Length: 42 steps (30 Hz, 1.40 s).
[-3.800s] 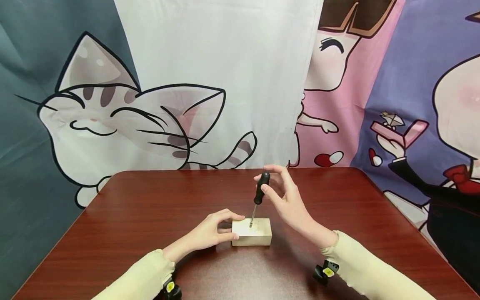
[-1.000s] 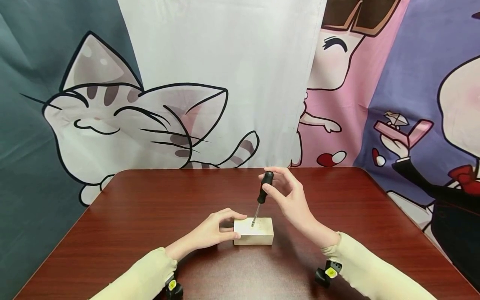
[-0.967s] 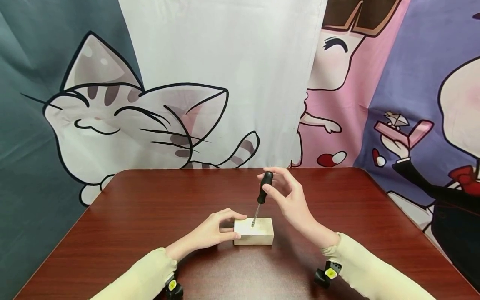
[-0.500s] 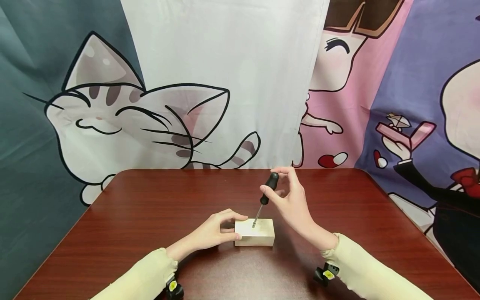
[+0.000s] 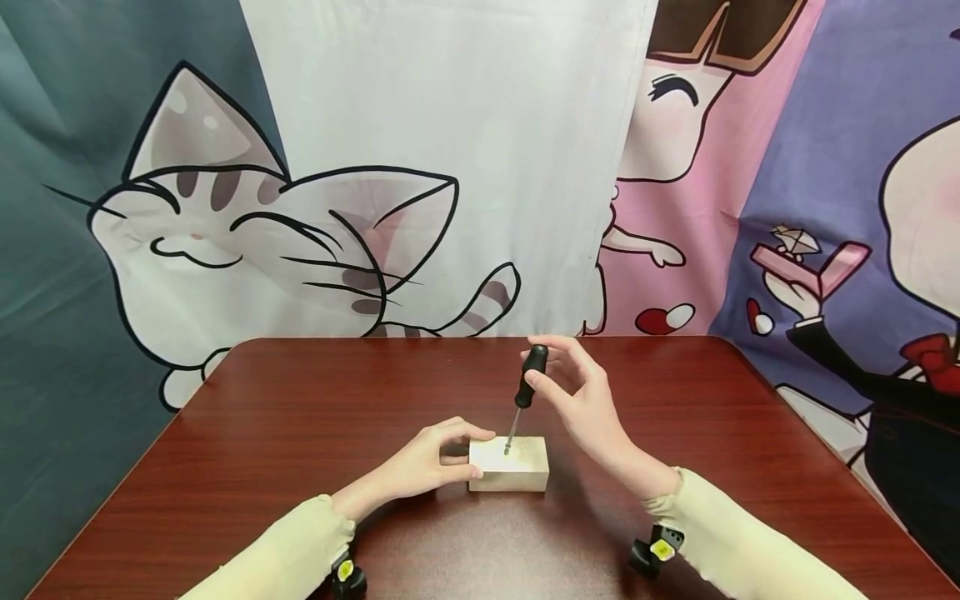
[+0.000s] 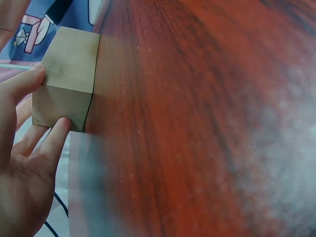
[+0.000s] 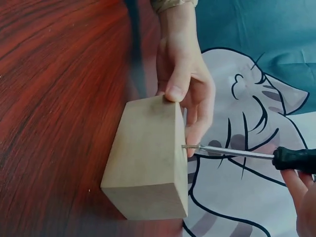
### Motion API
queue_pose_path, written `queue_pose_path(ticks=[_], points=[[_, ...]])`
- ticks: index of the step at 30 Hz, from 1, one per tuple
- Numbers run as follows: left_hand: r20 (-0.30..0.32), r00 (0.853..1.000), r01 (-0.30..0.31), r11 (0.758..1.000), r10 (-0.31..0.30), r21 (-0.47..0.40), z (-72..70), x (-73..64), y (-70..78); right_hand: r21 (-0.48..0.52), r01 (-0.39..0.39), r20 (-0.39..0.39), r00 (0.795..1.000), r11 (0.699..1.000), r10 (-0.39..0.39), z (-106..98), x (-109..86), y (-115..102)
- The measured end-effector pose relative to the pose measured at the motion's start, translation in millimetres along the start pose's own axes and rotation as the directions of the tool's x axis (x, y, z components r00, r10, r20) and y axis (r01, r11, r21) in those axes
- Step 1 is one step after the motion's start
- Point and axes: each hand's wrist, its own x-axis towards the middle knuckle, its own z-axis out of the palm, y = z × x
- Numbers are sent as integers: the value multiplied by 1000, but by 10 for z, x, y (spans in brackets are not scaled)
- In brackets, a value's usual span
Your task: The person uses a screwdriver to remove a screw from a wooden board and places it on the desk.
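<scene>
While your left hand (image 5: 420, 461) braces the left end of the wooden block (image 5: 510, 481) on the counter (image 5: 225, 442), the head view has your right hand (image 5: 585, 408) pinching the screwdriver (image 5: 532, 379) by its handle, and the step in hand looks to be turning. Your next move probably calls for another twist, tip pressed home and the shaft nearer upright, since its top leans to your right. Your left thumb lies at the block's near side and your forefinger at its far top edge; your right forearm comes in from the right, thumb and fingers gathered round the handle.

From the left wrist, you see your fingertips clasping one end of the block.

From the right wrist, a small screw (image 7: 191, 146) stands proud of the block at the shaft's end, so more turning seems due. How firmly the tip sits is too small to tell. One left finger shows just behind the screw; mind a slip.
</scene>
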Motion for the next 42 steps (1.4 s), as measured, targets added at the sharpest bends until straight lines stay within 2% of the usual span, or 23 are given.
queue_pose_path(ticks=[4, 7, 10, 14, 17, 25, 30, 32, 35, 38, 42], points=[[-1, 1000, -2, 1000, 2, -4, 2, 5, -10, 82, 24, 51, 998, 996, -28, 16, -26, 6], [-2, 1000, -4, 1000, 4, -4, 6, 6, -17, 70, 35, 56, 998, 997, -39, 25, -34, -2], [-2, 1000, -9, 1000, 9, -5, 12, 4, -20, -72, 40, 16, 999, 997, -38, 26, -31, -11], [3, 1000, 11, 1000, -11, -8, 11, 1, -9, -291, 6, -79, 996, 957, -30, 14, -13, -15], [4, 1000, 22, 1000, -22, -7, 4, 1, 6, -334, -19, -113, 993, 943, -21, -3, 13, -27], [7, 1000, 21, 1000, -21, -11, -11, 0, 22, -249, -20, -58, 998, 968, 5, -66, 58, -58], [5, 1000, 20, 1000, -20, -9, -14, 0, 17, -44, 4, 31, 1000, 999, -2, -80, 28, -19], [3, 1000, 22, 1000, -22, -8, -13, 2, 15, 54, 3, 74, 997, 999, -7, -79, 10, -3], [0, 1000, 30, 999, -30, -11, -10, 2, 12, 110, 8, 110, 994, 994, -20, -72, -15, -1], [0, 999, 33, 999, -33, -8, -10, 2, 9, 49, 38, 86, 995, 998, -42, -48, -18, -6], [0, 1000, 30, 1000, -30, 0, -15, 2, 5, -136, 31, -21, 999, 990, -34, -4, -10, -4]])
